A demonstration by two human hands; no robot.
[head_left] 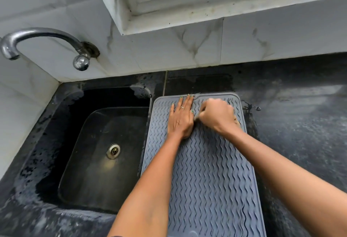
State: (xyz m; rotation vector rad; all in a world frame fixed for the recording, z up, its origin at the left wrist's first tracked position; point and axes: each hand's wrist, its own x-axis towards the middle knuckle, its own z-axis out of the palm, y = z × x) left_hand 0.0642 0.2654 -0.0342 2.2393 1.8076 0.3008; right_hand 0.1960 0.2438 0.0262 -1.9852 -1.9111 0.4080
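Note:
A grey silicone mat (210,171) with wavy ridges lies on the black counter, right of the sink. My left hand (181,118) lies flat on the mat's far end, its straight fingers reaching the far rim. My right hand (217,115) sits just to the right of it on the mat, blurred, with its fingers curled into a fist. A sliver of a tan pad (236,120) shows under the outer side of that fist; the rest of the pad is hidden.
A black sink (90,161) with a metal drain (113,150) lies left of the mat. A chrome tap (37,35) juts from the tiled wall above it. The wet black counter (300,124) stretches to the right. A white window ledge (206,16) overhangs the back wall.

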